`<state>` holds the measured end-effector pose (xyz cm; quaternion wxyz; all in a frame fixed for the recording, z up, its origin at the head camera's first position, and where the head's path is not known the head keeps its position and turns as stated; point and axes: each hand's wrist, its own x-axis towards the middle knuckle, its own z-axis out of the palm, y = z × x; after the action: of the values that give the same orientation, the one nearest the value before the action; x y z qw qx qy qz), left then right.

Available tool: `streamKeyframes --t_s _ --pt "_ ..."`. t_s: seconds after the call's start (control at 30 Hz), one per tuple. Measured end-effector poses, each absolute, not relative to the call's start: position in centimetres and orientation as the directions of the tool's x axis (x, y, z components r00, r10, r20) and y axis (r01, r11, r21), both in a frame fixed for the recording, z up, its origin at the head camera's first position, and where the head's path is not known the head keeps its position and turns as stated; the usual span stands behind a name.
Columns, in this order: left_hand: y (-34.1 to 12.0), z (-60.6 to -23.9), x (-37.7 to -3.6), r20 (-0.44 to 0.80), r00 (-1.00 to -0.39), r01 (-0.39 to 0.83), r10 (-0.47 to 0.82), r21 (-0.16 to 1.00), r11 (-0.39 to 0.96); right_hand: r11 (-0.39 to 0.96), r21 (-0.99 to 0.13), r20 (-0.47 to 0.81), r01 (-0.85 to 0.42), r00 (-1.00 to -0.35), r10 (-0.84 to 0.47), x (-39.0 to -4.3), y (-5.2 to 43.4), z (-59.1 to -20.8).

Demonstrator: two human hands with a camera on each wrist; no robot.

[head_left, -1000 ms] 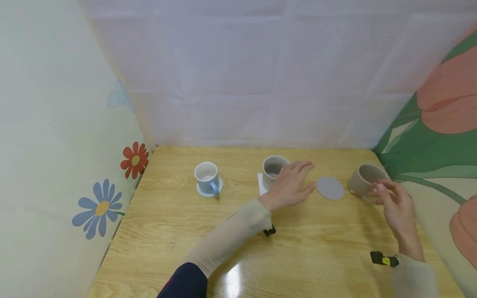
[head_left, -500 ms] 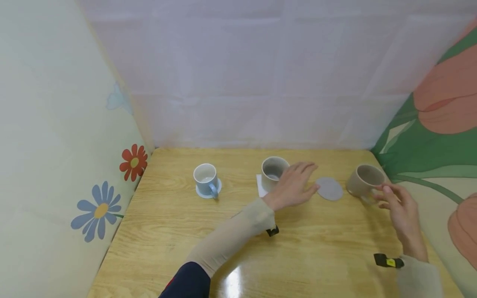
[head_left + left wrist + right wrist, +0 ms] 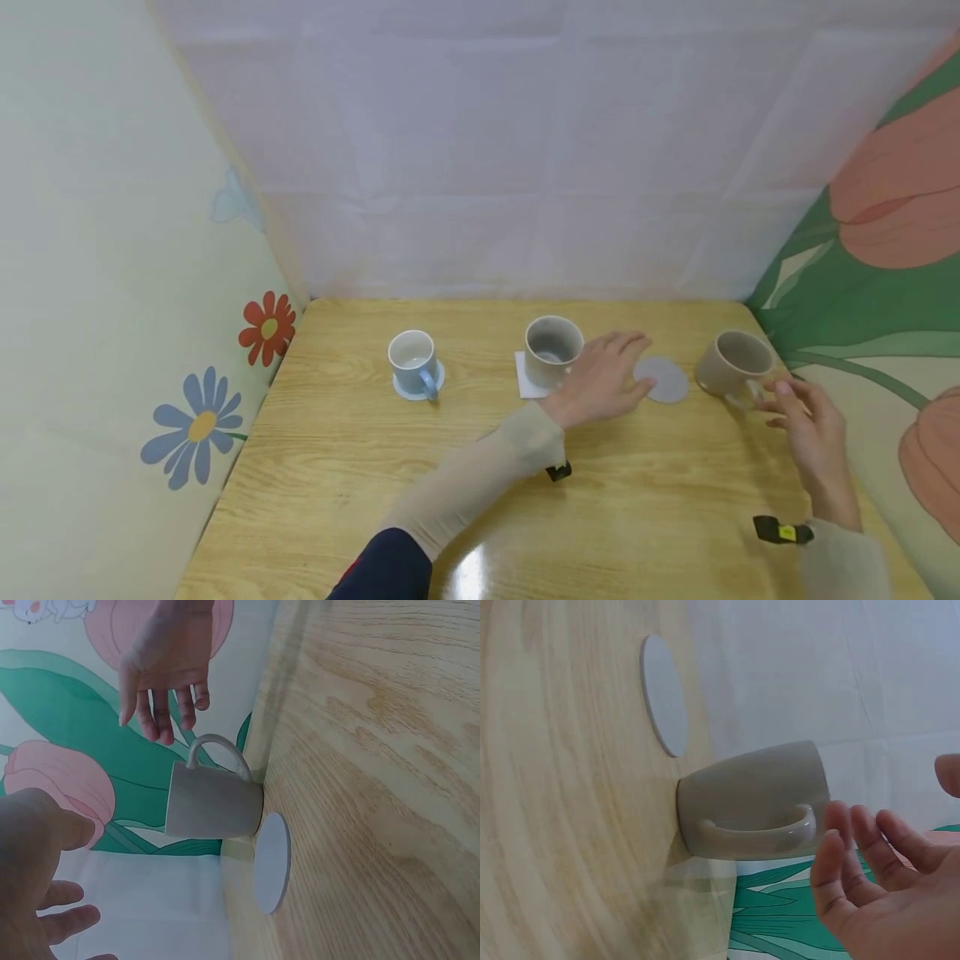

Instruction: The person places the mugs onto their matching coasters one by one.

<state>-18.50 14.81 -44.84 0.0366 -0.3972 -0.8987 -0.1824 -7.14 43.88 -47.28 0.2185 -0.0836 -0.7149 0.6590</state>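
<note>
A grey-beige mug [image 3: 733, 364] stands upright on the wooden table at the right, its handle toward the near right. Close to that handle is my right hand [image 3: 813, 437]; in the right wrist view its loosely bent fingers [image 3: 885, 859] are not wrapped round the handle [image 3: 769, 836]. Left of this mug lies a round grey coaster [image 3: 663, 382]. My left hand [image 3: 602, 377], fingers extended and holding nothing, hovers between the coaster and a second grey mug [image 3: 553, 354], hiding part of both. The second mug sits on a square white coaster [image 3: 525, 385].
Farther left, a small light-blue mug [image 3: 414, 363] stands on a round pale-blue coaster [image 3: 401, 388]. The wooden table [image 3: 337, 467] ends at a pale cloth backdrop [image 3: 450, 167]. Flower-patterned panels stand at the left [image 3: 90, 292] and right [image 3: 885, 317].
My left hand has drifted right, uncovering more of the middle mug and its square coaster. My right hand has shifted slightly right from the right mug, exposing its handle. The mugs stay in place.
</note>
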Motion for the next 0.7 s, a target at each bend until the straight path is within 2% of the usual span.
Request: streamKeyframes --t_s 0.2,0.43,0.6,0.7 --pt "15.4 -45.0 -18.0 0.186 -0.711 0.696 0.678 0.318 0.644 0.039 -0.988 0.149 -0.149 -0.868 0.473 -7.0 44.0 -47.7" --pt "16.3 -45.1 -17.7 0.19 -0.716 0.691 0.671 0.323 0.646 0.059 -0.995 0.102 -0.083 -0.845 0.525 -7.6 44.0 -48.3" --pt "16.9 -45.4 -17.5 0.175 -0.707 0.699 0.685 0.323 0.638 0.032 -0.999 0.05 -0.039 -0.855 0.516 -7.6 44.5 -49.5" --pt "17.2 -45.7 -17.4 0.176 -0.702 0.705 0.69 0.31 0.638 0.06 -0.998 0.029 0.001 -0.862 0.506 -7.8 44.8 -50.2"
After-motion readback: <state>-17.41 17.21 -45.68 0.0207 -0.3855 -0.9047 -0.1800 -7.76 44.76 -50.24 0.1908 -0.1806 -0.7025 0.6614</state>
